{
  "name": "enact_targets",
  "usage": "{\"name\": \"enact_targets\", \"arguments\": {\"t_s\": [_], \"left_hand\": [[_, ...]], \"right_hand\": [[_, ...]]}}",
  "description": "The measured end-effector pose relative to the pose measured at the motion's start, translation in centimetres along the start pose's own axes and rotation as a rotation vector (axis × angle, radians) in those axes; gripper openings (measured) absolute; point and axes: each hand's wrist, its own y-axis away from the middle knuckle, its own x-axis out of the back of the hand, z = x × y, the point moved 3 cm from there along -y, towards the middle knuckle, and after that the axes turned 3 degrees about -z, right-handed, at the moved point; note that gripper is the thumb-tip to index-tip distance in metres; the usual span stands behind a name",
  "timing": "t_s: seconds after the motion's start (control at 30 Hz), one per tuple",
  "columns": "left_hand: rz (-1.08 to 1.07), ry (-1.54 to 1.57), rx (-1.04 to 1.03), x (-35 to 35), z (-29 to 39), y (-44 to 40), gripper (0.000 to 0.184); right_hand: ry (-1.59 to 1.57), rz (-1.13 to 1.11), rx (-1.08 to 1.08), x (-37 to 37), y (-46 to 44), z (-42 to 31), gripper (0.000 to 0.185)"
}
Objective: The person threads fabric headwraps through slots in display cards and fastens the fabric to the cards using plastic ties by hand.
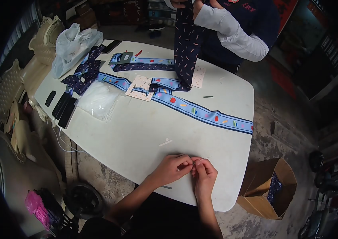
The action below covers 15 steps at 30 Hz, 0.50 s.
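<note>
At the near edge of the table, my left hand (173,168) and my right hand (206,172) meet with fingers pinched together. Between the fingertips runs a thin pale strand (207,158); one end sticks out past my right fingers. It is too fine to tell its kind. A small clear strip (165,142) lies just beyond my left hand. Farther off, a blue patterned fabric strap (200,110) with apples stretches to the right edge. A pale printed card (140,88) sits on the strap.
Across the white table (133,139), a co-worker's sleeved arm (232,32) is near a raised dark patterned strap (185,47). Left are a clear bag of white items (98,100), black phone-like devices (63,107) and a plastic bag (73,47). A cardboard box (256,191) stands on the floor, right.
</note>
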Motion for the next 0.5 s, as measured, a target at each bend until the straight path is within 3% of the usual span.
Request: {"name": "enact_targets", "arguments": {"t_s": [0.5], "left_hand": [[0.001,0.021,0.019,0.03,0.19,-0.03,0.011]], "right_hand": [[0.005,-0.013,0.000,0.29,-0.07,0.27,0.014]]}}
